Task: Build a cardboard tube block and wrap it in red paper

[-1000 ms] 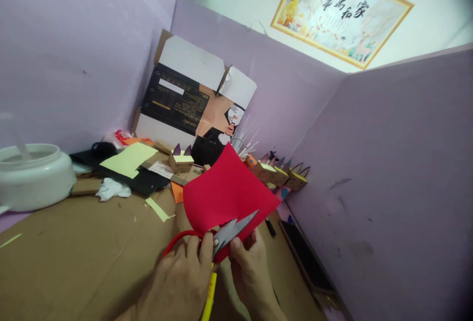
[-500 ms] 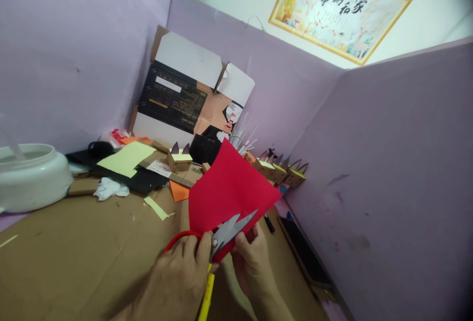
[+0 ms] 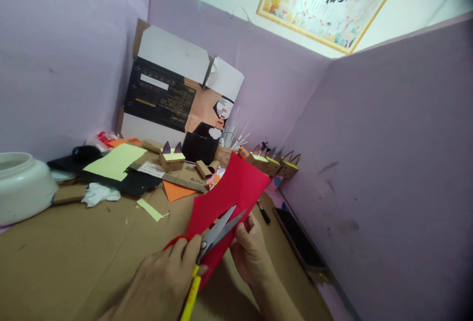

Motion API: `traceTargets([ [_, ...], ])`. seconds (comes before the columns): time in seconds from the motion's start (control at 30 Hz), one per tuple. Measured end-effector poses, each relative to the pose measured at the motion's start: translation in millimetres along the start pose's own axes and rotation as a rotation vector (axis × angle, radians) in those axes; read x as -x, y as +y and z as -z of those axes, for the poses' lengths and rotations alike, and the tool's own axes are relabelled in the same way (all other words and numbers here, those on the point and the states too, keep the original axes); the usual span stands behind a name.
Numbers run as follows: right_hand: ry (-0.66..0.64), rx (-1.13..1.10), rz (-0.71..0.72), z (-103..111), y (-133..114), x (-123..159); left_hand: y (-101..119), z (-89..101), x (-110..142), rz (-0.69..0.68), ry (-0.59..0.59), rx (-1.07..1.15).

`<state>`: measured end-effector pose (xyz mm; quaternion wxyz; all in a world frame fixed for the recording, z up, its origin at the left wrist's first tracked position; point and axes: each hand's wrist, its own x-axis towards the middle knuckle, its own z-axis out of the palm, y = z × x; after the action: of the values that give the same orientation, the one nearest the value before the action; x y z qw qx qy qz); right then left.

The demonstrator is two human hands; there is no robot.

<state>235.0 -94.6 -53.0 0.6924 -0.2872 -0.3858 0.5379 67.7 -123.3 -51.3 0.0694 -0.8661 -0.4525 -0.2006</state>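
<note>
My left hand is wrapped round a pair of scissors with one red and one yellow handle loop. Its blades stand slightly apart on a sheet of red paper, where a slit gapes beside them. The paper is held up off the table, with a curved notch in its left edge. My right hand pinches the sheet's lower right edge, thumb in front, close to the blade tips. Part of the paper's lower end is hidden behind the scissors and my left hand.
A brown cardboard sheet covers the table. At left stand a white pot and crumpled tissue. Yellow paper and small eared boxes lie behind. A black marker and a dark tablet-like slab lie at right.
The paper has turned and now shows narrower, with its slit more visible. The scissors and both hands sit slightly further left and the blades are closer together. The camera view has shifted too.
</note>
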Motion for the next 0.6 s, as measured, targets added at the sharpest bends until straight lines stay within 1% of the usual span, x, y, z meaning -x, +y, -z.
traceTargets([
  [0.07,0.002,-0.016,0.006,0,0,0,1,-2.5,-1,0.005,-0.002,0.018],
  [0.17,-0.002,-0.028,0.007,1,-1,0,-1,-9.3,0,0.001,0.030,0.034],
  [0.23,-0.001,-0.031,-0.005,0,-1,1,-2,-12.8,2,0.005,0.056,0.027],
  [0.3,0.002,-0.029,-0.026,-1,-1,2,-3,-13.7,3,-0.010,0.058,0.024],
  [0.37,-0.001,-0.026,-0.041,-3,-1,3,-4,-12.1,3,-0.028,0.055,0.025],
  [0.43,-0.005,-0.025,-0.046,-5,-2,4,-4,-8.3,2,-0.019,0.020,0.043],
  [0.53,-0.013,-0.029,-0.043,-7,-3,4,-3,0.2,0,-0.004,-0.045,0.121],
  [0.6,-0.018,-0.024,-0.038,-9,-5,5,-3,6.1,-2,0.022,-0.049,0.187],
])
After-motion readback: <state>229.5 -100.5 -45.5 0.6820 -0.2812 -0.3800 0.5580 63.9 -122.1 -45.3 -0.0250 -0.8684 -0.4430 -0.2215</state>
